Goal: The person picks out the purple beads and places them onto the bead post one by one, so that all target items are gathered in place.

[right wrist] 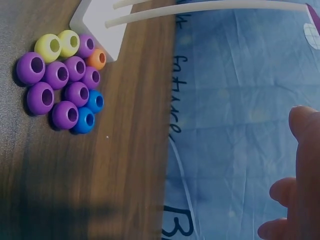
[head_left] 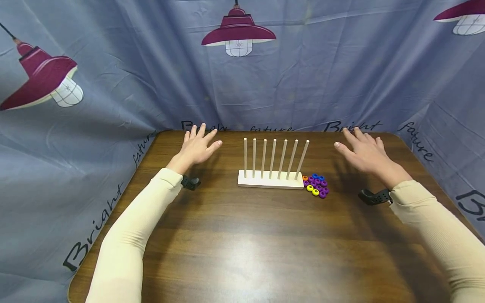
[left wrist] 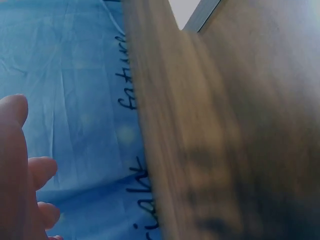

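Observation:
A pale wooden peg stand (head_left: 270, 180) with several upright bare pegs is on the brown table. Against its right end lies a cluster of round beads with holes: purple beads (right wrist: 40, 98), yellow beads (right wrist: 48, 48), blue beads (right wrist: 84, 120) and one orange bead (right wrist: 96, 59). My left hand (head_left: 196, 148) hovers over the table left of the stand, fingers spread and holding nothing. To the right of the beads, my right hand (head_left: 364, 155) is likewise raised with spread fingers, touching nothing. A corner of the stand's base (left wrist: 192, 11) shows at the top of the left wrist view.
The brown table (head_left: 212, 240) has rounded corners. Blue-grey curtains (head_left: 303, 84) printed with lamps and lettering hang behind it and at both sides. A black wrist device (head_left: 190, 182) sits below the left wrist, another (head_left: 374, 197) below the right.

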Action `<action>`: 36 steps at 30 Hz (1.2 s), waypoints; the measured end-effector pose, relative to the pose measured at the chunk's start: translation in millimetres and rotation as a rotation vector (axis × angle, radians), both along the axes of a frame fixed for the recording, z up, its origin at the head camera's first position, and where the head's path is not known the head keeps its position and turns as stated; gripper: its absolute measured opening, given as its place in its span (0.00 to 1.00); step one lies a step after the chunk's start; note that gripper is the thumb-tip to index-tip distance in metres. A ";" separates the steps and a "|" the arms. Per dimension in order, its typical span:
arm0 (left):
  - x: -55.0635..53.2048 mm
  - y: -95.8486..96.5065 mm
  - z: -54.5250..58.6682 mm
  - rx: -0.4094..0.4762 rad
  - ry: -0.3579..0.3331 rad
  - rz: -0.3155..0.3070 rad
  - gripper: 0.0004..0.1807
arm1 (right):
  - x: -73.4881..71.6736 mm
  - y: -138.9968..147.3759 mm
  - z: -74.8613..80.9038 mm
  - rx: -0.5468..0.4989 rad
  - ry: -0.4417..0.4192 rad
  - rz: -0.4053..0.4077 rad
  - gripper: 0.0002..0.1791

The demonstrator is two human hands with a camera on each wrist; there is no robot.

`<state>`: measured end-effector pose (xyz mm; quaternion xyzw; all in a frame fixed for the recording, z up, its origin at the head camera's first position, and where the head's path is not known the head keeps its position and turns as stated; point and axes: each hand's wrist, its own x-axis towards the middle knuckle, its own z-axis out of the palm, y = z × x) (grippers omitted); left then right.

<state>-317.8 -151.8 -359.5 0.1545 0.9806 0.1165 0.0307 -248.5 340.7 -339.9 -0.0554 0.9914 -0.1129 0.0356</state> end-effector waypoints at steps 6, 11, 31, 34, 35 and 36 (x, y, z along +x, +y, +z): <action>8.8 10.6 -22.4 0.033 -0.017 -0.055 0.38 | -0.2 0.6 -3.3 0.011 0.000 0.005 0.48; 19.9 23.7 -44.9 0.062 -0.031 -0.117 0.38 | 3.4 1.6 -10.6 0.014 -0.001 0.003 0.48; 45.6 49.3 -81.0 0.153 -0.086 -0.220 0.37 | 9.1 3.6 -13.2 0.008 0.016 0.000 0.46; 45.2 50.6 -83.1 0.162 -0.090 -0.221 0.38 | 8.0 4.4 -12.4 0.008 0.018 0.000 0.47; 45.3 50.9 -84.1 0.164 -0.094 -0.221 0.38 | 8.0 4.4 -12.6 0.008 0.018 0.000 0.47; 45.3 51.3 -85.2 0.165 -0.097 -0.220 0.38 | 8.0 4.5 -12.8 0.007 0.016 -0.001 0.47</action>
